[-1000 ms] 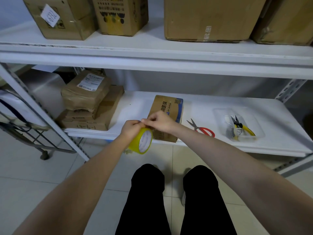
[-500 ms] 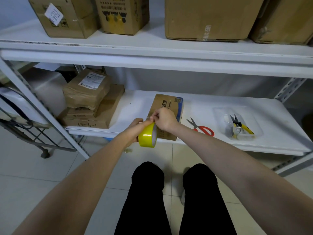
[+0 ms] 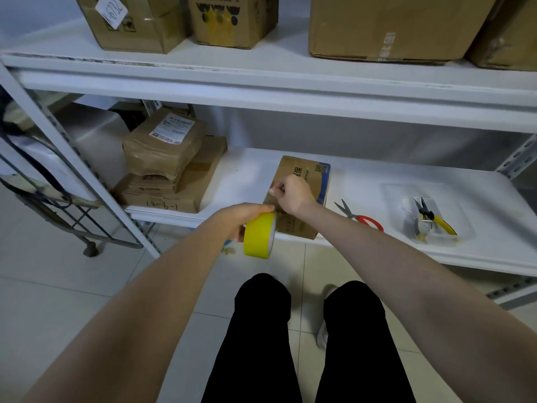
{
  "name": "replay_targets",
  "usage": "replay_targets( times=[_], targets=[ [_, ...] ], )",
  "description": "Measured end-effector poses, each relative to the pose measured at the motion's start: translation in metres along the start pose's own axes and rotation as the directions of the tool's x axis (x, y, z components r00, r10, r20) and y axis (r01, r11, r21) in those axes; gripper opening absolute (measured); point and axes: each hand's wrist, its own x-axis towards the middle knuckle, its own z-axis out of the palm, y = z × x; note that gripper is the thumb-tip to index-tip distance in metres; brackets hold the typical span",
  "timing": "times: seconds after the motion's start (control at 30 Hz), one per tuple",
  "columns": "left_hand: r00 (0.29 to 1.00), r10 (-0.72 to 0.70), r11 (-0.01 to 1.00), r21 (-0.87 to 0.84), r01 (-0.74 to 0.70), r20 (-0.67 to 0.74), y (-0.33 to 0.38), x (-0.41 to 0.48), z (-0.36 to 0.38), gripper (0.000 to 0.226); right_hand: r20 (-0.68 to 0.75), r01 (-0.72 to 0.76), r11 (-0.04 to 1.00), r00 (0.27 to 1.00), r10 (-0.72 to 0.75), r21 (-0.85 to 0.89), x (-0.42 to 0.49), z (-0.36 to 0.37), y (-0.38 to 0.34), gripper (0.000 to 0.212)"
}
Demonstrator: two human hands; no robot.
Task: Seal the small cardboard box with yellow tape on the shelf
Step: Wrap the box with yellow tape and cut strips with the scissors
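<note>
A small flat cardboard box (image 3: 312, 173) with blue print lies on the lower white shelf (image 3: 363, 181), its near end at the shelf's front edge. My left hand (image 3: 242, 218) grips a yellow tape roll (image 3: 259, 235) in front of that edge, just left of the box. Over the box's left side, my right hand (image 3: 292, 196) pinches the pulled tape end. The strip between roll and fingers looks clear and is hard to make out.
Red-handled scissors (image 3: 360, 217) lie right of the box. A clear tray (image 3: 453, 199) farther right holds yellow-handled pliers (image 3: 430, 218). Stacked brown parcels (image 3: 168, 167) fill the shelf's left end. Large cartons (image 3: 392, 24) stand on the upper shelf. A wheeled rack (image 3: 58, 199) stands at left.
My right hand has moved away from the roll and up over the box, drawing the tape end out. The left hand turned the roll edge-on and stayed near the shelf's front edge.
</note>
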Motion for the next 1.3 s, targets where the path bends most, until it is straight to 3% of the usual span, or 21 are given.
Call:
replay_targets(
  times=[0.1,0.2,0.33,0.4,0.63,0.83,1.3],
  targets=[
    [0.991,0.13,0.988,-0.084,-0.13,-0.01,-0.001,0.002,0.002,0.023,-0.007,-0.014,1.0,1.0,0.014,-0.005,0.003,-0.001,0.006,0.021],
    [0.997,0.076,0.983,-0.171,-0.07,0.029,-0.01,0.009,0.003,0.024,-0.028,-0.022,1.0,0.999,0.022,0.01,0.002,-0.001,0.009,0.02],
    [0.996,-0.055,0.998,0.025,0.057,-0.063,-0.013,0.002,0.001,0.037,-0.038,-0.04,0.999,0.998,0.041,0.018,0.004,0.009,0.007,0.02],
    [0.994,-0.063,0.997,0.037,0.066,-0.088,-0.014,0.003,0.001,0.039,-0.013,-0.042,0.999,0.999,0.042,0.0,0.007,0.013,0.008,0.02],
    [0.993,0.108,0.987,-0.112,-0.113,-0.05,-0.004,0.004,-0.002,0.015,-0.043,-0.032,0.999,0.999,0.033,0.028,0.016,0.006,0.011,0.022],
    [0.995,-0.06,0.99,-0.132,0.049,-0.081,-0.012,0.002,-0.001,0.017,0.0,-0.004,0.999,1.0,0.004,-0.032,0.017,0.01,0.012,0.02],
    [0.98,-0.063,0.998,0.003,0.065,-0.189,0.008,0.013,0.011,0.023,-0.062,0.023,0.969,0.997,-0.04,-0.245,0.02,0.004,0.018,0.022]
  ],
)
